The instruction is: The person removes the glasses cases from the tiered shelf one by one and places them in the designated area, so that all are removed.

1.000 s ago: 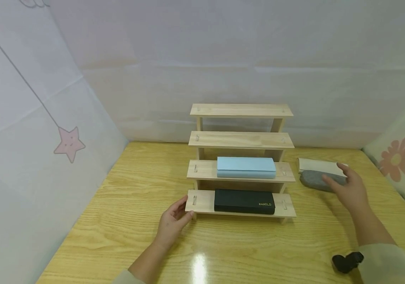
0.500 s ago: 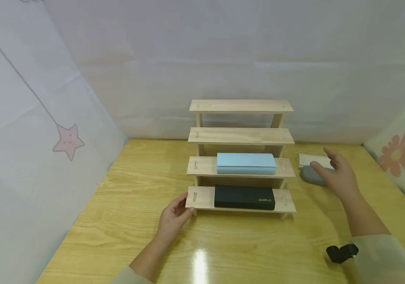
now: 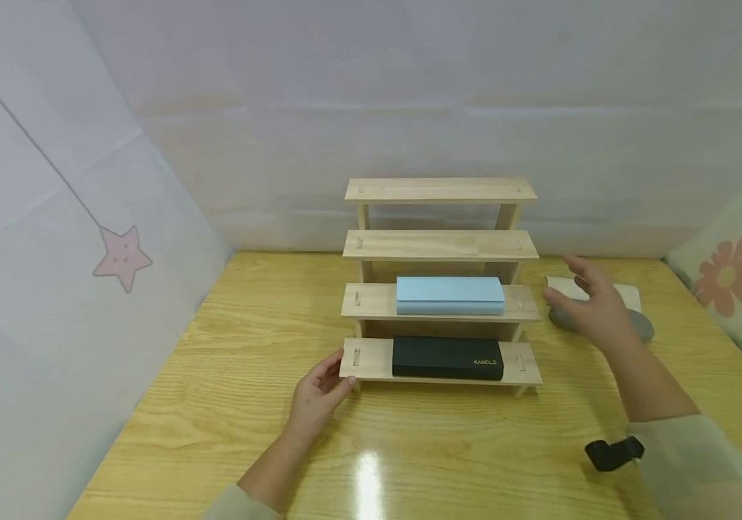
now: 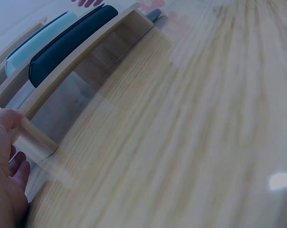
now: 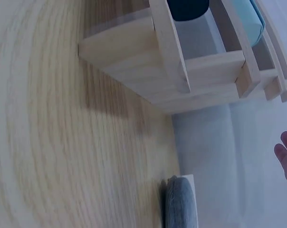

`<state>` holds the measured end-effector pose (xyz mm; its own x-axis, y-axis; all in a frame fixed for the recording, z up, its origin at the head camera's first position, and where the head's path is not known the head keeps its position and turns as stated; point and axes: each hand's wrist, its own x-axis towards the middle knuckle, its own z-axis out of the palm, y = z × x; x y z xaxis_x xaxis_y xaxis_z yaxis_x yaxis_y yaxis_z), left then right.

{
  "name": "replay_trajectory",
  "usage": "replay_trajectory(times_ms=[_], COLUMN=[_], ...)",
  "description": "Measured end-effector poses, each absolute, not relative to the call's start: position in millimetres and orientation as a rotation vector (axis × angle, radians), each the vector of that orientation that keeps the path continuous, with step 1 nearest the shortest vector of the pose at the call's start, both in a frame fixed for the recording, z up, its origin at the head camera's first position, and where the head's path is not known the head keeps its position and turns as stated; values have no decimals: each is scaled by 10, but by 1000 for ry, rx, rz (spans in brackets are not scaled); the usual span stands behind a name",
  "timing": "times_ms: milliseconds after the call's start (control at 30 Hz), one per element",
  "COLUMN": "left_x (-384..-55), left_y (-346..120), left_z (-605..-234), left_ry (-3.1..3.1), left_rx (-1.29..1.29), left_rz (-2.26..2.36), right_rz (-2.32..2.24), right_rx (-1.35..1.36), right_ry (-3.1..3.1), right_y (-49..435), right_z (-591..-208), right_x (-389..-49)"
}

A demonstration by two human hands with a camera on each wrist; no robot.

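Observation:
A wooden tiered shelf [image 3: 441,245] stands on the table. My left hand [image 3: 314,401] grips the left end of its lowest tier, thumb at the front edge; in the left wrist view the thumb [image 4: 8,118] lies against the wood. A black glasses case [image 3: 447,357] with gold lettering rests on the lowest tier, and a light blue case [image 3: 450,295] on the tier above. My right hand [image 3: 594,307] hovers with parted fingers, holding nothing, right of the shelf. Behind and below it lie a grey oblong case [image 3: 640,326] and a cream flat case [image 3: 629,296], both partly hidden.
The two upper tiers [image 3: 441,189] rise near the pale cloth backdrop [image 3: 279,144]. Cloth also hangs at both sides, printed with a pink star [image 3: 123,258] and a flower [image 3: 728,276]. A black device [image 3: 613,453] is at the right sleeve.
My right hand has moved left from over the grey and cream cases towards the shelf, uncovering the grey case's right end. My left hand keeps its grip. The head view has tilted slightly.

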<state>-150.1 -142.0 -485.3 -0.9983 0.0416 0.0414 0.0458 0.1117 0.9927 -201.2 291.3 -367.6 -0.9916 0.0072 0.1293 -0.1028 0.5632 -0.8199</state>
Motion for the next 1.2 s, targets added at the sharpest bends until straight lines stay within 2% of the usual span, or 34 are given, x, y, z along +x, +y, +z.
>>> replay_trajectory(times_ms=[1200], left_x=[-1495], left_y=[-1423], left_z=[-4850], left_ry=[-2340], left_rx=[-86], left_rz=[-2096], right_rz=[1350], right_rx=[438], right_ry=[-2730], right_y=[2317], right_z=[-3637], right_x=[-2041])
